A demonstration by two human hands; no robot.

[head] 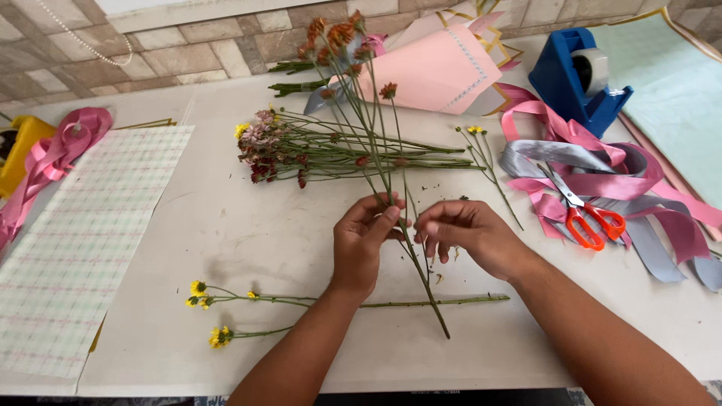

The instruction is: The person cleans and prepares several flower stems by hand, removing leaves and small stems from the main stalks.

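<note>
Between both hands: orange-flower stems [376,143] pinched in left hand [363,242] fingers; right hand [470,234] fingers touching.

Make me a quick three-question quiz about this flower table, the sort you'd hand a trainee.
1. True or false: the left hand grips the orange-flowered stems.
2. The scissors with orange handles lie on: A) the checked paper sheet, B) the pink and grey ribbons, C) the blue tape dispenser.
3. What colour are the blooms on the stems lying nearest the person?

Key
1. True; the right hand works at the same stems.
2. B.
3. Yellow.
</note>
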